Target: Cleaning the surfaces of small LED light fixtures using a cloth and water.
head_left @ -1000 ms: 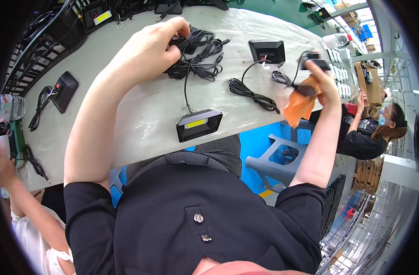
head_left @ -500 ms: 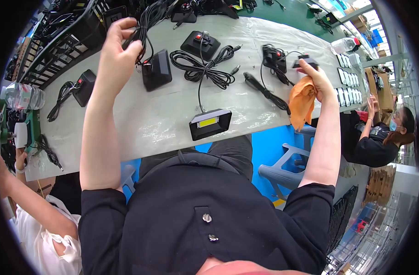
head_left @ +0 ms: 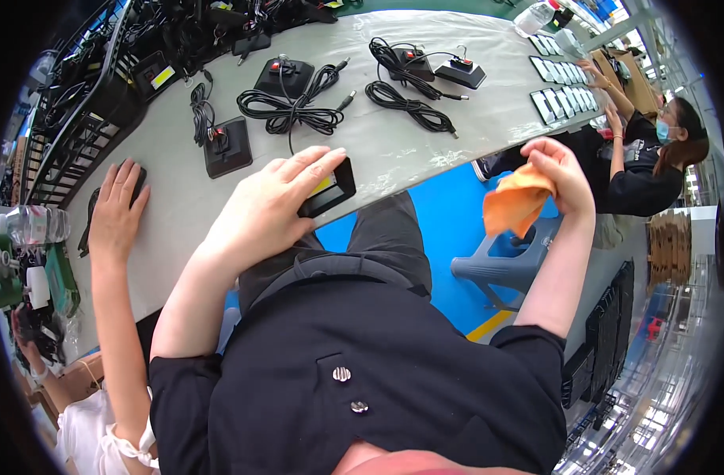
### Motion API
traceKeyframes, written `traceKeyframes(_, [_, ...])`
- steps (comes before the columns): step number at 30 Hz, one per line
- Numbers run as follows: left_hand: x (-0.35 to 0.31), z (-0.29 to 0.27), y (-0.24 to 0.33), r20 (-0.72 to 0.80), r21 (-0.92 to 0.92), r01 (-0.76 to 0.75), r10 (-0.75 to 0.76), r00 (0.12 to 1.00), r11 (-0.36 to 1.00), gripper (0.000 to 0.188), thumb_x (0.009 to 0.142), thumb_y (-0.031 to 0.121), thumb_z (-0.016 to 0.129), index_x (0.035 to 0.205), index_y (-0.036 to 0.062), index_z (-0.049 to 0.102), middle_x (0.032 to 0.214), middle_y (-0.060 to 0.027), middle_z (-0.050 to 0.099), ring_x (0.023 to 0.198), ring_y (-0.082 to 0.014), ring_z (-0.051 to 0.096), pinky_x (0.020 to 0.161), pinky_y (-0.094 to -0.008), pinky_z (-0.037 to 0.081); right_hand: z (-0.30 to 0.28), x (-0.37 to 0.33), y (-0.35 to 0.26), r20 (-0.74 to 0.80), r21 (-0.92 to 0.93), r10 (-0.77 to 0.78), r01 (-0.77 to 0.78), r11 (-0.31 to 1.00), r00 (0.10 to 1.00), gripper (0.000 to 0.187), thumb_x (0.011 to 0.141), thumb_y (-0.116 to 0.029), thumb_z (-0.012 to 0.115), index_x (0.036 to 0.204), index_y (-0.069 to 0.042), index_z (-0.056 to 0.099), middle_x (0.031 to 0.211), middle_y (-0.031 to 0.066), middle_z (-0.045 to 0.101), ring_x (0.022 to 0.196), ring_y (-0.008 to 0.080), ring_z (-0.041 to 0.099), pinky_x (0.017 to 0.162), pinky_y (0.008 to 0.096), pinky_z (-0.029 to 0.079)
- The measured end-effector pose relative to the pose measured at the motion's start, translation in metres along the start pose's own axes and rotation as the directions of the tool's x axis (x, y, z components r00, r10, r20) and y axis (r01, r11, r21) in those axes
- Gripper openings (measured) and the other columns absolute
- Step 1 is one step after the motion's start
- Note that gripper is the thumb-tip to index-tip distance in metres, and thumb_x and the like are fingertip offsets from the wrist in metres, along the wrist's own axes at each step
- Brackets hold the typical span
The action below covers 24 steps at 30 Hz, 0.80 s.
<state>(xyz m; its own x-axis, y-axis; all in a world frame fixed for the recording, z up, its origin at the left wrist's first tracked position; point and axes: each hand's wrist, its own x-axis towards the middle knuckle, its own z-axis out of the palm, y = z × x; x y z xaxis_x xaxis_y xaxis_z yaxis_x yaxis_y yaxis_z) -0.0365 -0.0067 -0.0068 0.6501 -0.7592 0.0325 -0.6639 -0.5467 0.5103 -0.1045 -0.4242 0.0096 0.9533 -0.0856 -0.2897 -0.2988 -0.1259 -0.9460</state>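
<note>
My left hand (head_left: 271, 198) is at the table's near edge, its fingers over the top of a black LED lamp (head_left: 343, 188) and its thumb on the near side. Part of the lamp's yellow panel shows beside the fingers; the rest is covered. Out past the table edge on the right, my right hand (head_left: 564, 176) is closed on an orange cloth (head_left: 514, 202), which hangs from the fingers. Farther in, a lamp with a coiled black cable (head_left: 292, 111) lies face down. Left of it rests another face-down lamp (head_left: 228, 147).
Two more cabled lamps (head_left: 461, 73) lie toward the right. A black crate (head_left: 101, 99) stands at the far left, near a heap of black lamps and cables (head_left: 204, 39). A co-worker's hand (head_left: 117, 206) covers a dark item at left. Another person handles trays of white pieces (head_left: 564, 103) at right.
My left hand has let go of the bundled cable and come down onto the near lamp. My right hand has released a lamp and drawn back off the table with the cloth.
</note>
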Motion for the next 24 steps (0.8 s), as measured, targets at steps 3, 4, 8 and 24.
traceKeyframes(3, [-0.001, 0.013, 0.002, 0.015, -0.029, -0.113, 0.114, 0.993, 0.993, 0.089, 0.063, 0.0, 0.072, 0.142, 0.0178, 0.035, 0.138, -0.0106, 0.043, 0.118, -0.0314, 0.05, 0.097, -0.0381, 0.044, 0.021, -0.027, 0.029, 0.009, 0.202, -0.019, 0.017, 0.979, 1.0, 0.022, 0.082, -0.014, 0.066, 0.098, -0.002, 0.059, 0.085, 0.005, 0.062, 0.076, 0.0103, 0.061, 0.072, 0.0227, 0.049])
traceKeyframes(4, [-0.001, 0.015, 0.005, 0.026, -0.02, -0.131, 0.131, 0.991, 0.991, 0.09, 0.064, 0.0, 0.071, 0.143, 0.0175, 0.032, 0.137, -0.011, 0.043, 0.118, -0.0317, 0.05, 0.094, -0.0376, 0.047, 0.03, -0.034, 0.036, 0.003, 0.236, -0.06, 0.058, 0.97, 0.998, 0.025, 0.079, -0.012, 0.066, 0.1, -0.002, 0.058, 0.088, 0.0044, 0.059, 0.081, 0.0102, 0.059, 0.075, 0.0227, 0.049])
traceKeyframes(8, [0.006, 0.014, 0.012, 0.055, -0.089, -0.054, 0.059, 0.997, 0.995, 0.088, 0.065, 0.002, 0.072, 0.142, 0.014, 0.031, 0.135, -0.0125, 0.044, 0.113, -0.0342, 0.052, 0.088, -0.039, 0.05, 0.063, -0.046, 0.054, 0.048, 0.394, -0.086, 0.06, 0.917, 0.995, 0.034, 0.074, -0.007, 0.068, 0.104, -0.005, 0.053, 0.093, 0.0028, 0.055, 0.087, 0.0107, 0.057, 0.08, 0.0228, 0.047])
traceKeyframes(24, [0.126, -0.124, -0.003, -0.657, -0.719, -0.542, -0.171, 0.734, 0.435, 0.043, 0.084, 0.011, 0.063, 0.124, 0.0025, 0.051, 0.099, -0.0036, 0.063, 0.086, -0.0137, 0.062, 0.075, -0.0262, 0.05, 0.073, -0.053, 0.057, -0.048, 0.515, -0.217, 0.21, 0.831, 0.975, 0.022, 0.084, -0.005, 0.063, 0.105, -0.003, 0.057, 0.098, 0.0033, 0.059, 0.092, 0.0107, 0.057, 0.083, 0.025, 0.047])
